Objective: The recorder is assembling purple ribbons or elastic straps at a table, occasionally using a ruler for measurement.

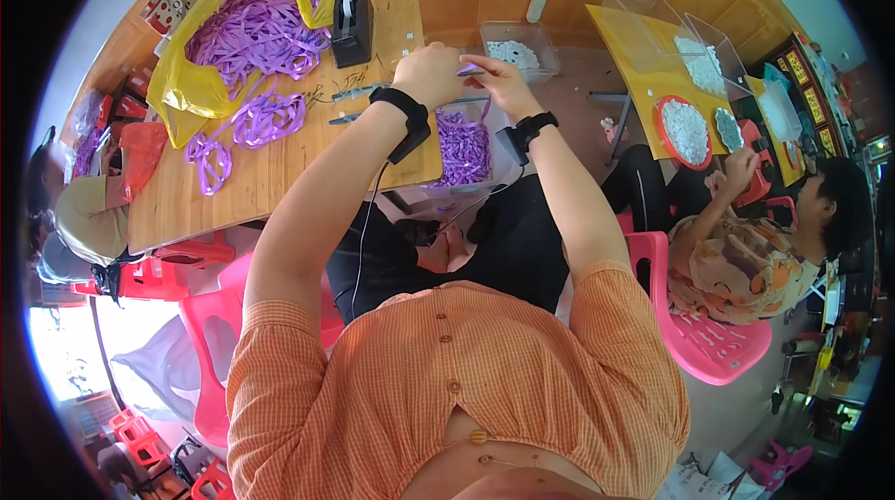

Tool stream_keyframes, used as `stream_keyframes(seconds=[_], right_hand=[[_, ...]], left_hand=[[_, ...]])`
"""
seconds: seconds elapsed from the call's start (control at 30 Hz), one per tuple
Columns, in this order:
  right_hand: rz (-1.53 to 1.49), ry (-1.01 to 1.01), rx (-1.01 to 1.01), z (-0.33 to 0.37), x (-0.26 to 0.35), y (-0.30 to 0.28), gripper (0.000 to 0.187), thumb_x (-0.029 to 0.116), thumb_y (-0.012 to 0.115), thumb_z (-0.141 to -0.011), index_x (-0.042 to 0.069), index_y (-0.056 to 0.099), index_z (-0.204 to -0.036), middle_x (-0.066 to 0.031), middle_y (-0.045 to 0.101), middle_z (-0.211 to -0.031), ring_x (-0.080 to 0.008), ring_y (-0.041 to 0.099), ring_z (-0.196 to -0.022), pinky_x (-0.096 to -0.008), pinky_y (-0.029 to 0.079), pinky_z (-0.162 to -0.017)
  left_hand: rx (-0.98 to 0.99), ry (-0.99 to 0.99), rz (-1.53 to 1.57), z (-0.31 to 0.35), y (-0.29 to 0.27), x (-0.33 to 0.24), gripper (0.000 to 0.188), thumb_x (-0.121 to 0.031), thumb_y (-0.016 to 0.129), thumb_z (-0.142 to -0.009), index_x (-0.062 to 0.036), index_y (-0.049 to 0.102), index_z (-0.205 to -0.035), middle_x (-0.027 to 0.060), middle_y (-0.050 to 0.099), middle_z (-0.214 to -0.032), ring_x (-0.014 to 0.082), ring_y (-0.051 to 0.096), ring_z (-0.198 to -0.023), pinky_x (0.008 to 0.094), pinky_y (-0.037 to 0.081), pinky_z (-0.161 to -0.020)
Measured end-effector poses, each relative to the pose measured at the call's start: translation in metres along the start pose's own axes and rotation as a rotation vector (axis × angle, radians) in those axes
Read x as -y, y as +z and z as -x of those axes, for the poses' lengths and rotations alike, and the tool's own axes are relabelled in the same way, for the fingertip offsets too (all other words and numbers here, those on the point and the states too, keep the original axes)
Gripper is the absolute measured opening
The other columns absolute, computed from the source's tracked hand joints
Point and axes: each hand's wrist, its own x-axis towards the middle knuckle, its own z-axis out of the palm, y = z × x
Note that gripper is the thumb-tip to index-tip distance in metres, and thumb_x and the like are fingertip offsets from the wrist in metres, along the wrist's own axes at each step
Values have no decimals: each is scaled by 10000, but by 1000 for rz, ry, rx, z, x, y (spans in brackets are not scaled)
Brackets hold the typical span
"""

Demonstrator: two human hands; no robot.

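Note:
My left hand (431,76) is closed at the table's right edge, its back toward me and its fingertips mostly hidden. Close beside it, my right hand (501,87) pinches a purple ribbon (469,69) that spans the small gap between both hands. Just below them is a clear plastic bin (503,167) holding many short purple ribbon pieces (463,148). Purple ribbon (256,34) fills a yellow plastic bag (172,90) at the far left, and loose loops (268,120) spill onto the wooden table (308,169).
A black tape dispenser (352,29) stands behind my left wrist. Slim metal tools (359,92) lie nearby. Farther right, a person (746,258) sits at another table (643,81) with a red-rimmed tray (683,132) of white pieces. A pink chair (722,351) is beside me.

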Motion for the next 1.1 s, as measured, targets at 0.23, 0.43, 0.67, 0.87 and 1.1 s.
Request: stream_keyframes(seconds=[0.23,0.43,0.67,0.87,1.1], right_hand=[[352,-160,62,-15,37,-23,286,31,526,-982,26,651,-1239,-43,707,-1016,-117,646,-894,-229,509,-819],[1024,-566,170,-16,79,-9,298,14,583,-926,103,678,-1194,-73,726,-961,-172,681,-877,-246,529,-784],[647,-375,165,-12,81,-8,264,18,593,-918,58,680,-1163,-42,712,-984,-151,667,-892,-280,523,-784],[311,-11,204,-6,80,-15,244,100,624,-920,18,676,-1144,-8,678,-940,-95,611,-827,-243,486,-746],[602,-110,66,-6,80,-14,235,72,597,-935,49,712,-1138,-28,705,-926,-102,640,-838,-247,507,-762]], left_hand=[[1,-41,217,-7,6,12,322,-294,635,-801,-34,694,-981,190,683,-1019,356,667,-965,440,533,-842],[-44,-50,332,-6,4,6,387,-401,692,-792,-46,699,-944,170,704,-956,347,673,-914,422,535,-818],[38,-157,666,-1,-1,14,321,-349,745,-790,-52,724,-911,130,712,-834,263,682,-794,364,525,-739],[57,-175,694,3,-9,17,346,-350,736,-802,-45,722,-964,110,718,-837,228,693,-811,351,535,-749],[-55,-163,630,11,-9,8,346,-326,719,-839,-31,704,-1019,120,712,-928,240,685,-825,350,523,-754]])
